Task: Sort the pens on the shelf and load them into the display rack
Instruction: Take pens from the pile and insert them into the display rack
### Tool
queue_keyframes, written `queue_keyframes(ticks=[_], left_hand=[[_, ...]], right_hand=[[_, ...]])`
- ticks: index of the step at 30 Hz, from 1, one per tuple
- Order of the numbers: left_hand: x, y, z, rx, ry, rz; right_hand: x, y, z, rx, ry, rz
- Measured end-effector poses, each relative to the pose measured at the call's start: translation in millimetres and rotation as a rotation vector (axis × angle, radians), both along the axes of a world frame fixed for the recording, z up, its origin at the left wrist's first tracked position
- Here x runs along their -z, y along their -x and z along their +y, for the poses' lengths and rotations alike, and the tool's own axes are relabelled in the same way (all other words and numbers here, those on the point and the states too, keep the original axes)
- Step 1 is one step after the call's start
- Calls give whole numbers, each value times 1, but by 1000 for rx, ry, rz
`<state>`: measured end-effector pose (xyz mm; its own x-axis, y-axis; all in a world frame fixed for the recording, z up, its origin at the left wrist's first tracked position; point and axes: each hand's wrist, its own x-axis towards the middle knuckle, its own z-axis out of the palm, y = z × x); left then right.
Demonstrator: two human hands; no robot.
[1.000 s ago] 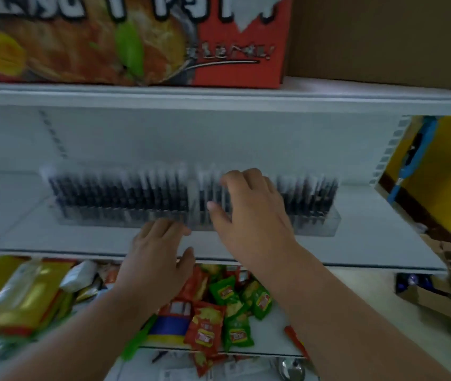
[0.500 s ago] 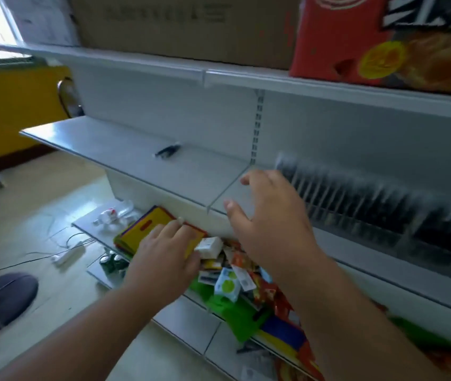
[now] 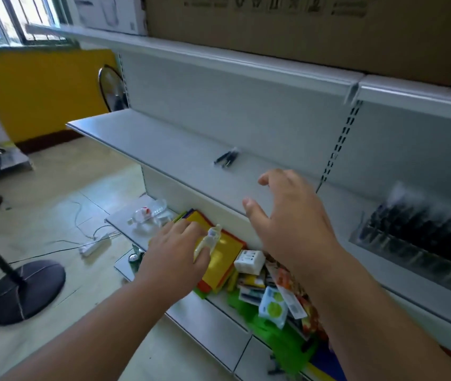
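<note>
Head view: right hand [image 3: 293, 215] hovers, fingers [image 3: 267, 178] released, near loose pens [image 3: 226, 159] on the shelf [image 3: 163, 149]; left hand [image 3: 174, 257] relaxed, holding nothing.

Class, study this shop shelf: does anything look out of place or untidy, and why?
A few loose dark pens lie alone on the bare grey metal shelf, apart from the clear plastic display rack of pens at right. Below, colourful snack packets lie in a jumbled heap rather than in rows.
</note>
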<state>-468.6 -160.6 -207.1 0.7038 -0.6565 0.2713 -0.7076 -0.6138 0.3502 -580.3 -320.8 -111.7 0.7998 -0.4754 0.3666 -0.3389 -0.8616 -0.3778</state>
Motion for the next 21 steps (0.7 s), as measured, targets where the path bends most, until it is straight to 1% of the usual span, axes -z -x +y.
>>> queue_keyframes(ticks=[4,7,11,14,16,21], left_hand=[[-4,-40,-17,-20,9,-10],[-11,-68,-27,-30,-4,-29],[-15,-102,-49,-19,-3,-1],[-12,-129,-63,31,-20,16],[-10,-152,-73,81,12,9],[-6,-216,-106,205,29,27]], right_hand=[[0,-52,-20,-40,7,-13],[0,-86,-34,-50,-21,14],[2,-121,-49,-41,-49,59],[8,-144,-59,-17,-51,19],[12,-158,-64,12,-50,6],[21,-194,-74,144,-67,8]])
